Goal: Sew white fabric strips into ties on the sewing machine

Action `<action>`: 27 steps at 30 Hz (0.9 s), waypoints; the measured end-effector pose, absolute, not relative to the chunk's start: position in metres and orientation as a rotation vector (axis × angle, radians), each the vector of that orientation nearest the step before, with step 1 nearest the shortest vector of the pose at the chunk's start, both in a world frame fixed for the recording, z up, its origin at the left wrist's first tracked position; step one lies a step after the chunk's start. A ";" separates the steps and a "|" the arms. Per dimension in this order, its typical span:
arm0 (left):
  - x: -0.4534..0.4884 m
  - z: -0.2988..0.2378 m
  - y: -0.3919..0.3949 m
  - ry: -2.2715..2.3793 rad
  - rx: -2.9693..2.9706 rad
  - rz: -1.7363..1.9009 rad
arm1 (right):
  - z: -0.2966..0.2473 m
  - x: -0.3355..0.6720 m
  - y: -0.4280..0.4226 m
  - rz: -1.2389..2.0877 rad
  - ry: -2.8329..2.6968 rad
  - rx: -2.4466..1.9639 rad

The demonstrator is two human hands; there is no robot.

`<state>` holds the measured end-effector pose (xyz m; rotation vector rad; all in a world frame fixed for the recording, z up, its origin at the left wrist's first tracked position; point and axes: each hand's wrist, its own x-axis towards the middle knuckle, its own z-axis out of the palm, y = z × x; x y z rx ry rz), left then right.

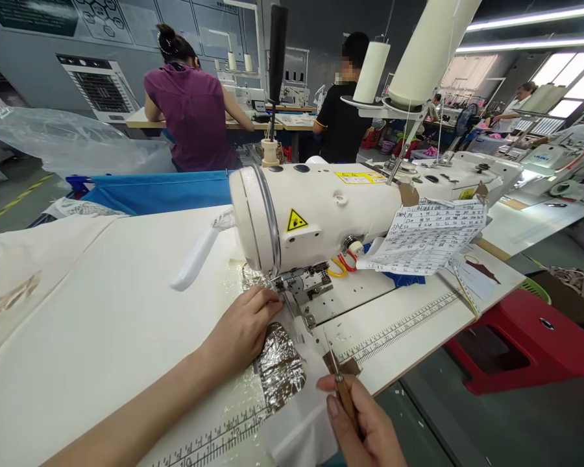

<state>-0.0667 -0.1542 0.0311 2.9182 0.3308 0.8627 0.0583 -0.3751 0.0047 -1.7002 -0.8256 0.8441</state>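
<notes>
A white sewing machine (321, 207) stands across the table with its needle area facing me. Close beside the presser foot, my left hand (246, 324) has its fingers bunched together on white fabric (302, 415); the fingertips are partly hidden. The fabric runs from the needle area down toward the table's front edge. My right hand (365, 421) is closed around the wooden handle of an awl (343, 392), whose thin metal tip points up toward the machine bed. Shiny silver foil tape (282, 370) covers the table under and beside the fabric.
Red-handled scissors (349, 261) lie behind the needle area. A handwritten paper (425, 237) hangs on the machine. Printed rulers (403, 327) mark the table. Thread cones (421, 58) stand above. A red stool (525, 337) is at right; people sit at machines ahead.
</notes>
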 end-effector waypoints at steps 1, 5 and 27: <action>-0.067 0.030 -0.154 0.349 2.951 0.869 | 0.006 0.059 -0.373 0.852 -0.832 -1.681; -0.067 0.029 -0.156 0.459 3.021 0.883 | 0.013 0.060 -0.364 0.918 -0.824 -1.647; -0.069 0.034 -0.162 0.324 2.910 0.903 | 0.034 0.075 -0.330 0.881 -1.145 -1.687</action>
